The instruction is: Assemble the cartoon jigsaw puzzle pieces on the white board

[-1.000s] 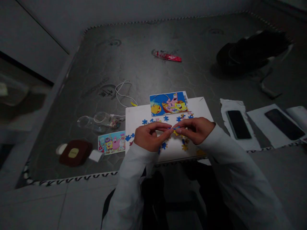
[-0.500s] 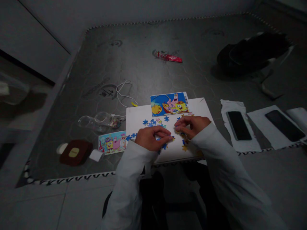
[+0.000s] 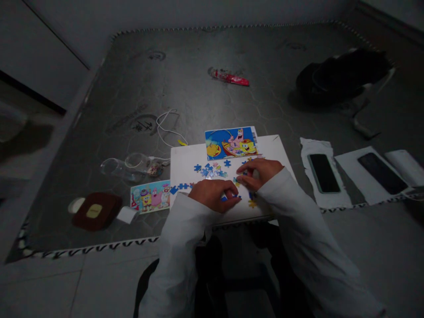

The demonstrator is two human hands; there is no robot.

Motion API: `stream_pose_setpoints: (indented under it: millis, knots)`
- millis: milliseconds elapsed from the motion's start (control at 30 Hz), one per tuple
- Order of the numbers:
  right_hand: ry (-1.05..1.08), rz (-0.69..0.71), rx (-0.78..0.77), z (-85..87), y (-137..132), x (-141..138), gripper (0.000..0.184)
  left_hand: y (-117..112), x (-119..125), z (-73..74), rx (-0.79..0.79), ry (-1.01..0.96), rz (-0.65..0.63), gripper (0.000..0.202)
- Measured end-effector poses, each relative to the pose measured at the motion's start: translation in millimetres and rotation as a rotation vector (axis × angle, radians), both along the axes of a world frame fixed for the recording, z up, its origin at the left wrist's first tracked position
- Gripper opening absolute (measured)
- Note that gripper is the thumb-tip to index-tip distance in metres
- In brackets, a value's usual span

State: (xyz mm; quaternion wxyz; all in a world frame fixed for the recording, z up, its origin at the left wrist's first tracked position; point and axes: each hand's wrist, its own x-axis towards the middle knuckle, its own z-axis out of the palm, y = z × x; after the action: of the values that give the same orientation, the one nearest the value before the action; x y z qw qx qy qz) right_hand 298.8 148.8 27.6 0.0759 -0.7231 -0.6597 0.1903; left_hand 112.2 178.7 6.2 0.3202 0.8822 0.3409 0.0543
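Observation:
On a white board [image 3: 281, 154] lie several loose jigsaw pieces [image 3: 208, 170], mostly blue. My left hand [image 3: 212, 194] is low over the board's middle, its thumb and forefinger closed around a small blue puzzle piece [image 3: 237, 197]. Opposite it, my right hand [image 3: 263, 172] is pinched, with a yellow and teal puzzle piece [image 3: 236, 181] at its fingertips, partly hidden. A yellow puzzle piece [image 3: 252, 204] lies below the right wrist. Joined blue pieces [image 3: 182, 186] form a row at the board's left. A cartoon picture card [image 3: 232, 143] rests on the board's far edge.
Left of the board are a second cartoon card [image 3: 150, 197], a brown case [image 3: 96, 211], a white box [image 3: 127, 214], clear plastic cups [image 3: 126, 168] and a white cable [image 3: 168, 130]. Phones [image 3: 323, 173] lie right; a red packet [image 3: 233, 78] and black bag [image 3: 344, 77] lie farther back.
My right hand has shifted slightly left, nearer the left fingertips. The left thumb and forefinger have come lower over the board. The whole view has moved a little.

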Motion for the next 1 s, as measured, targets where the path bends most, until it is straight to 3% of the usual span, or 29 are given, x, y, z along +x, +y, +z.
stream_pose_setpoints:
  millis: [233, 467, 733, 1000]
  knots:
    - [-0.18, -0.054, -0.197, 21.6, -11, 30, 0.02, -1, 3, -1.6, 0.076, 0.069, -0.103, 0.016]
    - [-0.171, -0.037, -0.259, 14.2, -15, 40, 0.013, 1, -1, -5.9, 0.13, -0.051, -0.094, 0.018]
    - [-0.175, 0.03, -0.424, 17.2, -8, 31, 0.016, 2, -2, -7.3, 0.224, -0.143, -0.037, 0.028]
    - [-0.184, 0.018, -0.423, 16.4, -8, 28, 0.011, 1, -2, -12.0, 0.291, -0.141, -0.015, 0.035]
